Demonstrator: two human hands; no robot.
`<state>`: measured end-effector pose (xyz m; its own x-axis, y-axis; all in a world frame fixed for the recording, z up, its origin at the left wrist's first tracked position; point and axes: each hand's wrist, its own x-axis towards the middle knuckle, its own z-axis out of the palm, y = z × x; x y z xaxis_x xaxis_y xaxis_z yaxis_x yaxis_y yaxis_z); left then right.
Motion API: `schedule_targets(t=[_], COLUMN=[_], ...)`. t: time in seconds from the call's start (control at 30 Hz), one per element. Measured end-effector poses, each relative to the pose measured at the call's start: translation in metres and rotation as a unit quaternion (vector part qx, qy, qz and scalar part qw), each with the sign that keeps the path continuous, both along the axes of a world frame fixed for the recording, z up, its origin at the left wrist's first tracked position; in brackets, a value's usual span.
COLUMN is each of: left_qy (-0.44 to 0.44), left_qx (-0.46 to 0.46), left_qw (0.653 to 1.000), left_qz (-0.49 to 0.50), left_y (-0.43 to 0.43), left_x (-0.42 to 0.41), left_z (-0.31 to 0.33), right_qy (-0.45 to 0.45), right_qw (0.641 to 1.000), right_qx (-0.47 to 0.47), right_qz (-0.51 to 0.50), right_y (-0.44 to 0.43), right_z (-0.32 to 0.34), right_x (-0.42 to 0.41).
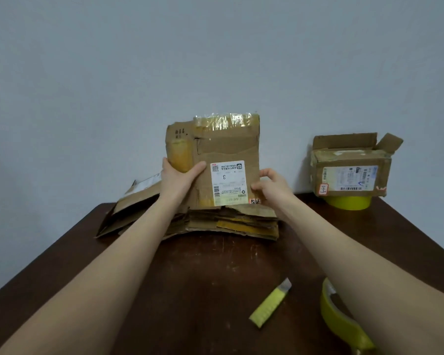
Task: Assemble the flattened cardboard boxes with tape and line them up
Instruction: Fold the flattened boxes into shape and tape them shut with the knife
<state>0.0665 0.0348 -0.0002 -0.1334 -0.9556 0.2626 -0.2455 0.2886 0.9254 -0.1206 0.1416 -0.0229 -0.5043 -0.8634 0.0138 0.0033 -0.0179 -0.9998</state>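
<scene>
My left hand [180,175] has its fingers clamped on the left edge of a flattened cardboard box [223,160], thumb across the front face. My right hand [269,185] pinches the lower right corner of the same box, thumb on the white shipping label [228,183]. I hold it upright, its bottom edge just above a stack of flattened boxes [231,224] on the counter [190,278]. Right of my right fingers, well apart, an assembled box [349,170] sits on a yellow tape roll [349,202] near the far corner. Below my wrists the counter lies open up to a yellow utility knife [269,306] and a second tape roll [341,316] under my right forearm.
</scene>
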Motion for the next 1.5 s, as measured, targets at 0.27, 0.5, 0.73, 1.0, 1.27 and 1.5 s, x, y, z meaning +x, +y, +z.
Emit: schedule_targets(t=[0.27, 0.5, 0.73, 1.0, 1.27, 1.5], left_qy=[0.004, 0.002, 0.039, 0.001, 0.036, -0.065], left_qx=[-0.012, 0.028, -0.054, -0.059, -0.04, -0.094], left_qw=[0.995, 0.991, 0.992, 0.993, 0.994, 0.987], left_qz=[-0.098, -0.128, -0.107, -0.101, -0.097, -0.111], left_y=[0.078, 0.115, 0.123, 0.115, 0.109, 0.1], left_x=[0.066, 0.117, 0.136, 0.129, 0.121, 0.117], left_z=[-0.028, -0.079, -0.074, -0.071, -0.06, -0.057], right_qy=[0.179, 0.344, 0.353, 0.341, 0.27, 0.307], right_qw=[0.984, 0.937, 0.933, 0.928, 0.956, 0.939], right_qx=[-0.02, 0.054, -0.054, -0.036, -0.033, -0.022], right_qz=[0.009, 0.002, 0.048, 0.145, 0.112, 0.15], right_y=[0.059, 0.092, 0.089, 0.089, 0.083, 0.077], right_z=[-0.015, -0.068, -0.044, -0.036, -0.028, -0.031], right_x=[0.071, 0.127, 0.12, 0.113, 0.1, 0.098])
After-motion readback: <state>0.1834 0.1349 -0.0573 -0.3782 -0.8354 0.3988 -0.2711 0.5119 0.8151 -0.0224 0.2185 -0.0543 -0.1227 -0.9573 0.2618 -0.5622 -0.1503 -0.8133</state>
